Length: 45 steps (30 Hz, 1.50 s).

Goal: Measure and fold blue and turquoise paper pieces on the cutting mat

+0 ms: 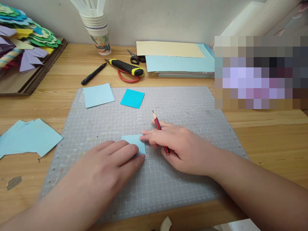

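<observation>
A small light-blue piece of paper (134, 139) lies on the grey cutting mat (192, 106), its lower left part hidden. My left hand (106, 166) presses on it with the fingers bent and close together, the thumb at its right edge. In my right hand (179, 146) is a red and black pencil (157, 123), tucked between the fingers with its sharpened tip pointing away from me. The right fingertips touch the upper right corner of the same paper. Beyond my hands, a bright blue paper square (132, 98) and a light-blue paper rectangle (99, 95) lie on the mat.
Behind the mat lie a black pen (93, 73), a yellow and black utility knife (126, 66), and scissors (134, 58). Paper cups (99, 38) stand by the wall near a stack of coloured paper (178, 62). Light-blue cutouts (31, 138) and a colourful papercraft (26, 41) are left.
</observation>
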{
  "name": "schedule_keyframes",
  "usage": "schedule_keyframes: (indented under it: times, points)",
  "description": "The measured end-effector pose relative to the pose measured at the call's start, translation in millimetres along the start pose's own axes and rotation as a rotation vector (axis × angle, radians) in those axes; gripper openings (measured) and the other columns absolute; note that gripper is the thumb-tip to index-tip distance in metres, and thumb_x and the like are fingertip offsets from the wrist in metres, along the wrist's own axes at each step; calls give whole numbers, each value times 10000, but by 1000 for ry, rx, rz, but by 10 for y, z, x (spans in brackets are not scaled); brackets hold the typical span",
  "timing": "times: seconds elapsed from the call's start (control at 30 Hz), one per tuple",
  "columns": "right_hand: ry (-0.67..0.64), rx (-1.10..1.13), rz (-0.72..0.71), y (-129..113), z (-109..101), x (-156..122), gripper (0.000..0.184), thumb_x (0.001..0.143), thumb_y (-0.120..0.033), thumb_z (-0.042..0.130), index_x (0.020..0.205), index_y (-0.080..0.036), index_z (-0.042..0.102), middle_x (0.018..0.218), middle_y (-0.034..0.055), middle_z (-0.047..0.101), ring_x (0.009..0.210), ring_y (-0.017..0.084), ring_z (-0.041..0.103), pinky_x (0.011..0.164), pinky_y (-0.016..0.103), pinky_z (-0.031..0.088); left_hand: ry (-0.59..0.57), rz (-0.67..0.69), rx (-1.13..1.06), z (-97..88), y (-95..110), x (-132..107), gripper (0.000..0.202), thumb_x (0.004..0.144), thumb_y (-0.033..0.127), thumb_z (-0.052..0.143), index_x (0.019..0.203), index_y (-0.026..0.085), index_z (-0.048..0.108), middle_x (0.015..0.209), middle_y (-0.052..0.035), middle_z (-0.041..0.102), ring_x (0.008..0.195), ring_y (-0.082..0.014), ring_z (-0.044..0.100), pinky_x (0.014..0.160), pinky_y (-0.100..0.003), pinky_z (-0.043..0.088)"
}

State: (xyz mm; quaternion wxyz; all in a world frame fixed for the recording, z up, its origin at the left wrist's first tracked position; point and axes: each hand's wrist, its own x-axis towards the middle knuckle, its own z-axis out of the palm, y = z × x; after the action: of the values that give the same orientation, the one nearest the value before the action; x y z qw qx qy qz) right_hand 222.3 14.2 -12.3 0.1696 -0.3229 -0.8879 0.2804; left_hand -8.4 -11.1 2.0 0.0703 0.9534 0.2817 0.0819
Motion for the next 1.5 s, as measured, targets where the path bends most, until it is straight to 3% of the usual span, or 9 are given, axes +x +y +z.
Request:
schedule_keyframes:
  times: [0.33, 0.57, 0.7, 0.9, 1.13, 1.3, 1.5]
  points:
    - [12, -23, -11, -17, -18, 10, 288, 760, 21, 414, 851, -193, 585, 909, 51, 703, 998, 190, 622, 947, 376, 463, 28, -1, -6, -7, -1, 13, 410, 912, 55, 278, 972, 181, 664, 961, -51, 681, 800, -185, 606, 688, -347, 472]
    - [47, -120, -143, -23, -14, 1, 317, 740, 30, 419, 859, -212, 585, 926, 26, 721, 1200, 170, 567, 1161, 436, 236, 21, 18, 14, -68, 15, 67, 427, 897, 37, 276, 944, 164, 681, 913, -55, 709, 744, -194, 635, 641, -355, 495]
    - [15, -177, -111, -37, -14, 4, 310, 755, 8, 422, 862, -222, 601, 837, 15, 706, 1092, 179, 602, 1180, 461, 169, 18, 26, 9, -60, 19, 24, 384, 906, 67, 303, 978, 150, 671, 926, -64, 707, 762, -207, 635, 670, -378, 504]
    - [7, -228, -76, -81, -25, 17, 285, 741, -4, 427, 834, -219, 588, 827, 24, 659, 914, 190, 558, 1149, 483, 184, -26, -4, 30, -45, 49, 12, 280, 888, 132, 423, 1024, 173, 664, 968, -63, 686, 748, -213, 601, 657, -389, 482]
    - [23, -223, -60, -99, 0, 15, 301, 702, 17, 434, 824, -213, 585, 769, 22, 604, 887, 191, 496, 1062, 482, 189, -17, -13, 157, 83, 262, 23, 185, 818, 120, 494, 834, 159, 675, 875, -54, 642, 774, -229, 552, 655, -400, 451]
    - [9, -190, -37, -116, 6, 36, 301, 668, 29, 437, 800, -206, 571, 692, -9, 546, 840, 175, 474, 1019, 453, 183, -19, -113, 305, 67, 378, -96, 228, 771, 46, 460, 775, 156, 660, 769, -59, 580, 762, -245, 532, 625, -403, 400]
    - [-4, -176, -17, -126, 0, 55, 280, 673, 40, 437, 761, -205, 539, 688, -21, 502, 816, 159, 473, 1011, 440, 177, -35, -243, 383, 31, 413, -295, 300, 793, 17, 393, 671, 186, 608, 775, -83, 606, 805, -254, 555, 641, -403, 382]
